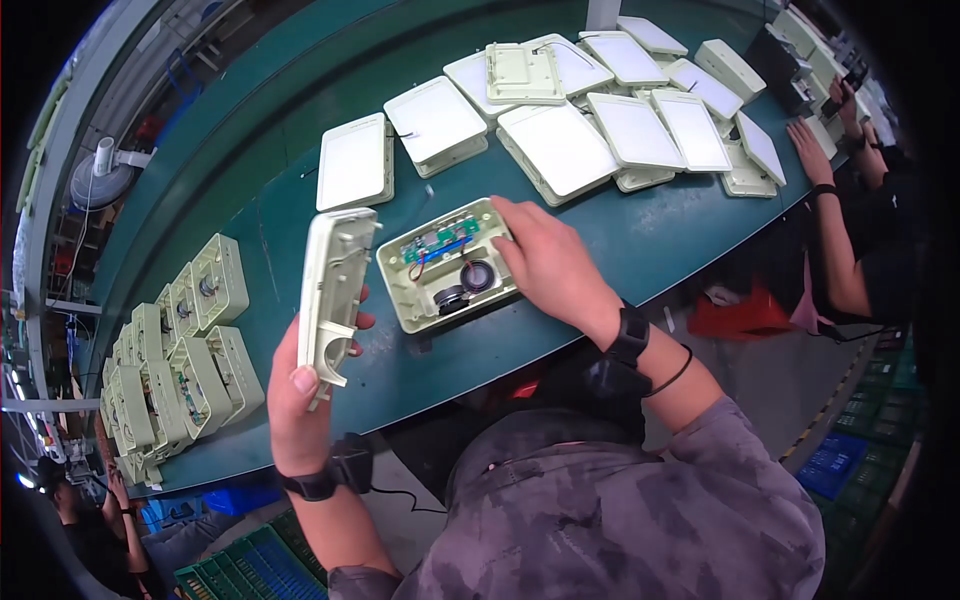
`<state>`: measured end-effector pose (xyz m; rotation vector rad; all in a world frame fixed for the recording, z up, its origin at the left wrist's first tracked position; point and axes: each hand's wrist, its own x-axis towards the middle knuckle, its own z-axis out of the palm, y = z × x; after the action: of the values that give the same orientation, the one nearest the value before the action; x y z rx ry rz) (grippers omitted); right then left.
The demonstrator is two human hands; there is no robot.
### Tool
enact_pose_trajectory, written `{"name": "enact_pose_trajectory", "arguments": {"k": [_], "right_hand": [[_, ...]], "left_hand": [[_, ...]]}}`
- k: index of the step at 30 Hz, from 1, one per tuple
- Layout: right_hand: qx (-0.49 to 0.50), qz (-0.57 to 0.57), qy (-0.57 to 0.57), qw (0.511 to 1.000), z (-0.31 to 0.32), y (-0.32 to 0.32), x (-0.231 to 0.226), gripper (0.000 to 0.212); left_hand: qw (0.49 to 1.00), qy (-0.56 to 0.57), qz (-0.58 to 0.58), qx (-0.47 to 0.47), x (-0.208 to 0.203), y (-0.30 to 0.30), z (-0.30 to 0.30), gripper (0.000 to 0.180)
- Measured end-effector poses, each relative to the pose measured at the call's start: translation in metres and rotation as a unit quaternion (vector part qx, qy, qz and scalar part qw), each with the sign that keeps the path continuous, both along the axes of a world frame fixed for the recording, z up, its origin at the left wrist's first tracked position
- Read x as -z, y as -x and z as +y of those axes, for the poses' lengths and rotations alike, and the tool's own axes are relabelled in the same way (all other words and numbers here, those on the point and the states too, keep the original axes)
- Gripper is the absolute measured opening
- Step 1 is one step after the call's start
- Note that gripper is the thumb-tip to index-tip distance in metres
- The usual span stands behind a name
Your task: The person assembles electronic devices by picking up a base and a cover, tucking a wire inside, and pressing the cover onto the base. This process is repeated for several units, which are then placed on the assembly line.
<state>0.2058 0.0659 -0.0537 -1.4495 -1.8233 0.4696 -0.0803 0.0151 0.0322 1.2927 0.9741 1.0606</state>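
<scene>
My left hand (pixel 300 390) grips a cream plastic cover (pixel 335 290), raised on edge above the green table with its hollow, ribbed inner side facing right. Beside it lies an open cream housing (pixel 390 300), tilted slightly. Inside the housing are a green circuit board (pixel 440 240), a blue strip along the board, thin red and black wires, and two round black speakers; one speaker (pixel 478 276) faces up. At the housing's right rim is my right hand (pixel 550 262), fingers curled over the corner, thumb against the near side. The cover and the housing are apart.
Along the table's (pixel 450 370) far side lie several cream units with white panels (pixel 555 150), some stacked. Rows of open cream housings (pixel 190 375) stand at the left. Another person's hand (pixel 810 150) rests at the far right. A red bin (pixel 740 315) and crates (pixel 245 570) are below.
</scene>
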Motion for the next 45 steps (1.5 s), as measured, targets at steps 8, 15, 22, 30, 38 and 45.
{"name": "enact_pose_trajectory", "arguments": {"k": [8,15,22,30,38,45], "right_hand": [[-0.122,0.100,-0.042,0.987,0.022,0.010,-0.041,0.039],[-0.255,-0.123,-0.050,0.958,0.030,0.012,-0.065,0.015],[-0.235,-0.240,-0.088,0.938,0.036,0.010,-0.065,0.008],[-0.229,-0.146,0.032,0.962,0.059,0.018,-0.061,0.011],[-0.214,-0.089,-0.054,0.971,0.065,0.027,-0.010,0.007],[-0.227,-0.040,-0.040,0.972,0.066,0.040,-0.005,0.007]], "left_hand": [[0.985,0.012,0.153,0.077,-0.033,0.010,0.009,0.093],[0.984,0.023,0.134,0.112,-0.050,-0.004,0.015,0.083],[0.984,-0.018,0.147,0.100,-0.056,-0.027,0.020,0.085],[0.997,-0.008,0.060,0.042,-0.030,-0.025,0.020,0.073],[0.999,-0.003,-0.007,-0.035,0.029,-0.019,0.014,0.075],[0.995,0.035,-0.078,-0.052,0.039,-0.019,0.014,0.071]]}}
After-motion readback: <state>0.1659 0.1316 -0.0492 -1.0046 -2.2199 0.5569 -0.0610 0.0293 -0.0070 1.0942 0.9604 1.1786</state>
